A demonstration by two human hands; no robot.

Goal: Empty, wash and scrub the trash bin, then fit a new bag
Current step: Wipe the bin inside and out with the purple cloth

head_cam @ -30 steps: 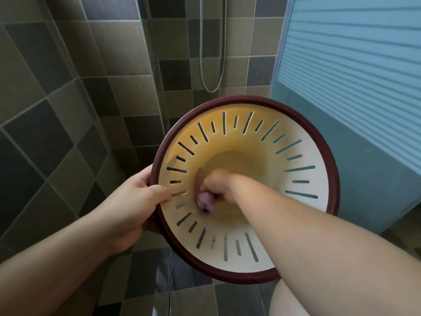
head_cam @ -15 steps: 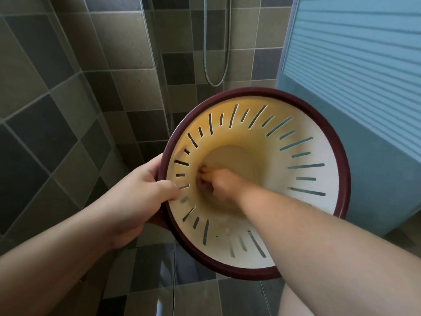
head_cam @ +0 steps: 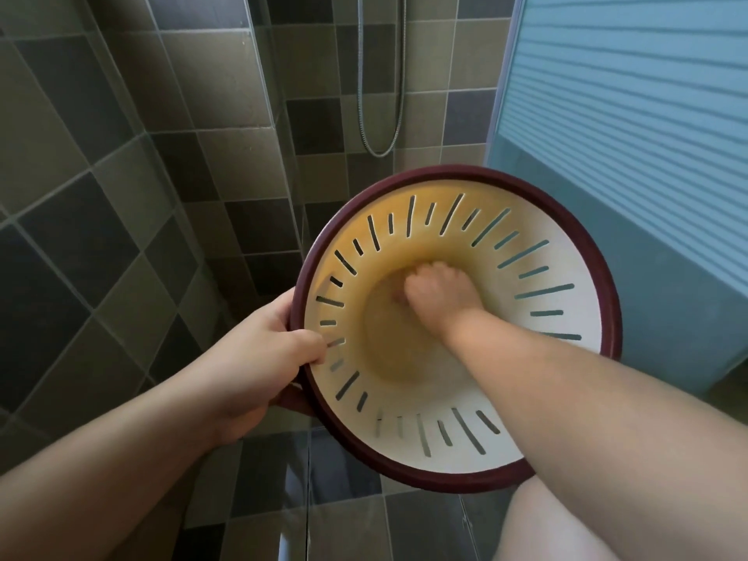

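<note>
Head: left hand (head_cam: 259, 358) grips bin (head_cam: 566, 439) rim; right hand (head_cam: 435, 295) fisted inside.

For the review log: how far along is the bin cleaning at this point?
Emptying looks done: no trash shows inside the slotted bin. Scrubbing is in hand: the left hand grips the dark red rim, and the right hand is deep at the bottom, curled around something hidden from view. Rinsing may remain; the shower hose hangs idle. No new bag is visible yet.
</note>
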